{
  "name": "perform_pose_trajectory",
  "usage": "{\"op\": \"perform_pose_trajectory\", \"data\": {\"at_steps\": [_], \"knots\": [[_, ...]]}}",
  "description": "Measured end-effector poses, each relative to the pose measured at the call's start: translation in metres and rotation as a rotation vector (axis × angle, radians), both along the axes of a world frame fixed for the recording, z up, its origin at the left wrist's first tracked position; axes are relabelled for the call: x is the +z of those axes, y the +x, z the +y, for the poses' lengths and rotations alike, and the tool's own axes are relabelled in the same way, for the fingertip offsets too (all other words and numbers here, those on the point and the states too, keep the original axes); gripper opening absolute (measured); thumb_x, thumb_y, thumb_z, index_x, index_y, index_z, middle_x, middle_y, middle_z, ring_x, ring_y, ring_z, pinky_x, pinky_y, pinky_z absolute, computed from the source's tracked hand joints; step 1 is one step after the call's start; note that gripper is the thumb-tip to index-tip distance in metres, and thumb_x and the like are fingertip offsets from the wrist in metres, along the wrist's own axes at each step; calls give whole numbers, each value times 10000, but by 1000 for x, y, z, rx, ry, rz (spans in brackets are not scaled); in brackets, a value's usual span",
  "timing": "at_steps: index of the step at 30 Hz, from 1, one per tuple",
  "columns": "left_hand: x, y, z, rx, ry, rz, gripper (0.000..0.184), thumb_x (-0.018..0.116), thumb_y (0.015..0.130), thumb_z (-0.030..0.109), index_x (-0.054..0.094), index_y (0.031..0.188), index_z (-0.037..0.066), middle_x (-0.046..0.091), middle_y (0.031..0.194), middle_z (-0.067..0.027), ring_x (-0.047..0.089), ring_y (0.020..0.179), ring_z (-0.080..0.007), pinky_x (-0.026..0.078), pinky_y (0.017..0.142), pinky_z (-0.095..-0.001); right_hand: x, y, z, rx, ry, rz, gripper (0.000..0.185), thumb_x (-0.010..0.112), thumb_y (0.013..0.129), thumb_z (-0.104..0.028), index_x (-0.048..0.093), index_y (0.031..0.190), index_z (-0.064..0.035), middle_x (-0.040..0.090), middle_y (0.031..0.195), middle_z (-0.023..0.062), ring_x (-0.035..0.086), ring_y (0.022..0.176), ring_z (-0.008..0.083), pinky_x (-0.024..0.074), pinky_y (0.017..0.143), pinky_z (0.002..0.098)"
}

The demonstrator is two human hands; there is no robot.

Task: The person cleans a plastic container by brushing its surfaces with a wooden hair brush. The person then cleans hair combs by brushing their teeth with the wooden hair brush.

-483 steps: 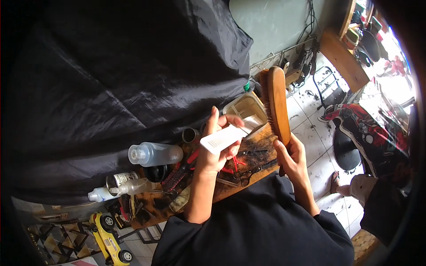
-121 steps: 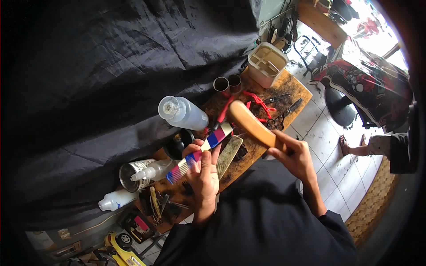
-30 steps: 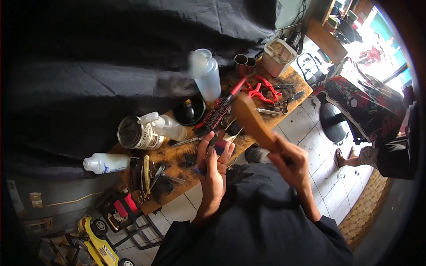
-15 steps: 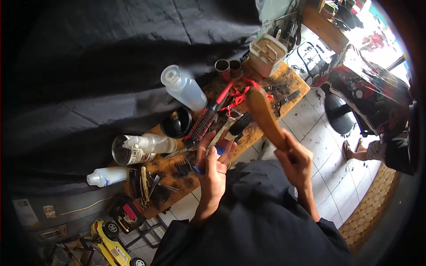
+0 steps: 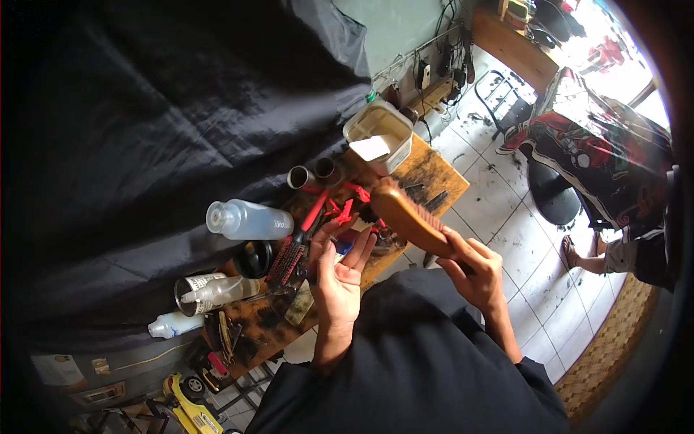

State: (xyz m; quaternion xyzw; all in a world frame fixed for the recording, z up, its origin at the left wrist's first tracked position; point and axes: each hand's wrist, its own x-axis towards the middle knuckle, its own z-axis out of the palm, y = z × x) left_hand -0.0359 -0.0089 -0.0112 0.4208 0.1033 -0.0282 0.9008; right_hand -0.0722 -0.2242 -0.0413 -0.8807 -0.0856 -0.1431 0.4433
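My right hand [image 5: 477, 273] grips the end of a wooden-backed brush [image 5: 410, 223], whose bristles face up and to the right. The brush tilts toward the table, its far end above the red clips [image 5: 340, 211]. My left hand [image 5: 338, 278] is palm up with its fingers spread, just left of the brush and apart from it. Behind its fingers shows something blue, partly hidden; it seems to lie on the table. Beside that hand lies a round hairbrush [image 5: 287, 259] with a red handle.
The wooden table [image 5: 447, 181] is strewn with cut hair. On it stand a spray bottle [image 5: 253, 220], a plastic tub [image 5: 399, 153], two cups [image 5: 300, 177] and a tin [image 5: 189, 295]. A person in a patterned cape [image 5: 578, 145] sits at right, near a black stool base [image 5: 553, 192].
The brush has turned, so its bristles now show, and it has dropped slightly. My left hand stays palm up, a little lower and to the left. The view has shifted across the table.
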Motion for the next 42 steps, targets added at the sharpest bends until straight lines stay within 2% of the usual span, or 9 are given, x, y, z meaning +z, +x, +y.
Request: {"op": "perform_pose_trajectory", "data": {"at_steps": [8, 12, 16, 23, 26, 31, 35, 40, 42], "knots": [[-2, 3, -8, 16, -53, 4, 335, 406, 961, 231, 449, 1236, 43, 527, 1238, -166, 546, 1135, -366, 405, 1026, -482, 1, 26, -16, 58, 185, -54, 517, 778, 698, -118, 604, 1178, -36, 566, 660, 66, 556, 497, 156, 461, 494, 273], [-12, -4, 11, 45, -111, 72, 349, 451, 946, 251, 458, 1226, 43, 536, 1215, -171, 575, 1085, -338, 410, 1020, -482, 11, 27, 5, 378, 179, -27, 488, 792, 704, -196, 635, 1151, -78, 508, 590, 21, 565, 490, 156, 451, 468, 282], [-29, -25, 42, 94, -399, 4, 363, 456, 945, 252, 482, 1229, 28, 559, 1195, -157, 583, 1060, -305, 428, 999, -488, 4, 23, 35, 444, 25, -30, 516, 805, 676, -181, 637, 1158, -107, 535, 609, 13, 575, 516, 171, 465, 483, 306], [-25, -43, 102, 58, -331, 43, 215, 420, 954, 211, 510, 1036, 34, 555, 1215, -187, 606, 1056, -351, 429, 1003, -495, 5, 7, 59, -141, 171, 11, 502, 763, 687, -25, 614, 1166, -12, 603, 682, 73, 558, 564, 57, 449, 540, 217], [-23, -50, 114, 69, -349, 59, 238, 439, 939, 200, 527, 1053, 10, 638, 1059, -188, 614, 1040, -347, 442, 991, -496, 7, -11, 77, -186, 196, 82, 494, 768, 699, -45, 614, 1167, -16, 571, 658, 53, 521, 538, 43, 422, 518, 200], [-18, -58, 126, -50, -293, 119, 244, 425, 972, 261, 495, 1061, 44, 565, 1105, -121, 597, 1078, -302, 438, 1007, -454, 18, -34, 124, 15, 154, -4, 510, 797, 708, -210, 620, 1137, 2, 591, 655, 63, 541, 543, 105, 435, 527, 237], [-22, -61, 131, -40, -291, 302, 262, 445, 970, 278, 491, 1055, 35, 574, 1085, -131, 594, 1073, -330, 470, 979, -429, 25, -43, 138, 202, 146, 34, 477, 777, 727, -134, 609, 1157, -14, 582, 662, 51, 537, 548, 88, 432, 531, 224], [-29, -60, 128, -101, -221, 118, 356, 493, 947, 384, 491, 1043, 41, 613, 1021, -158, 604, 1048, -356, 482, 955, -448, 15, -45, 120, -239, 270, 199, 417, 729, 791, -80, 580, 1169, 10, 558, 682, 3, 484, 602, 19, 391, 535, 172], [-32, -58, 124, -121, -227, 92, 432, 501, 914, 454, 493, 1035, 39, 605, 1079, -212, 600, 1050, -366, 479, 958, -449, 18, -41, 114, -263, 595, 284, 365, 681, 838, -67, 558, 1165, 40, 562, 707, -9, 485, 607, 24, 389, 534, 175]]}}
